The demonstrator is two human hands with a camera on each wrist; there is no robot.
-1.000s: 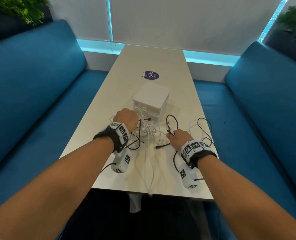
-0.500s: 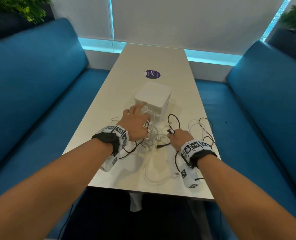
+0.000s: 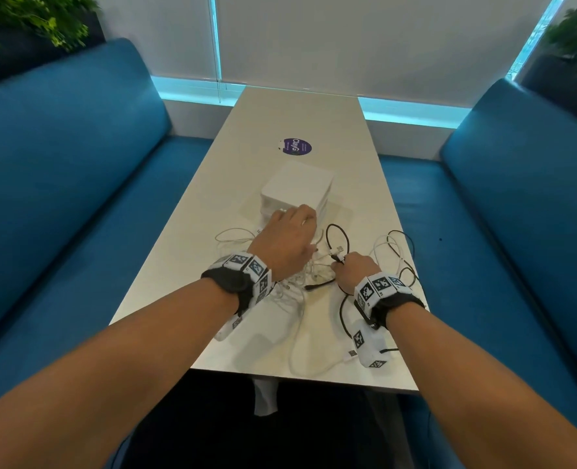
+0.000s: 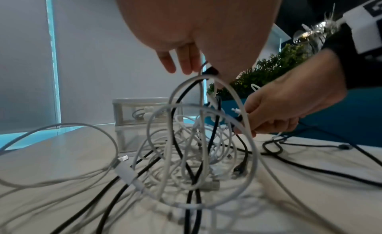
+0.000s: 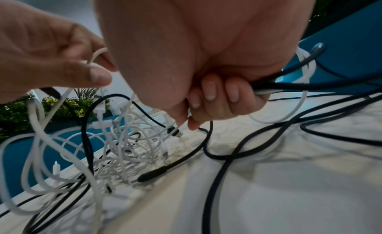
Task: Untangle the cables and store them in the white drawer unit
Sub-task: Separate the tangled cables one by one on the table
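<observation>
Knotting white and black cables (image 3: 309, 272), left hand (image 3: 285, 243) pinching white loop, right hand (image 3: 356, 269) gripping strands.

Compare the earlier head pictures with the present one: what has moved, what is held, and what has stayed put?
The left hand moved forward from the cable tangle toward the white drawer unit, lifting a white cable looped over its thumb. The right hand kept its grip on the black and white cables. Drawer unit and table stayed put.

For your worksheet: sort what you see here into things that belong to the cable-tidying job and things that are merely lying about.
Belongs to the job:
tangled cables
white drawer unit
left hand
right hand

Merely there:
purple sticker
table
blue benches
plants
</observation>
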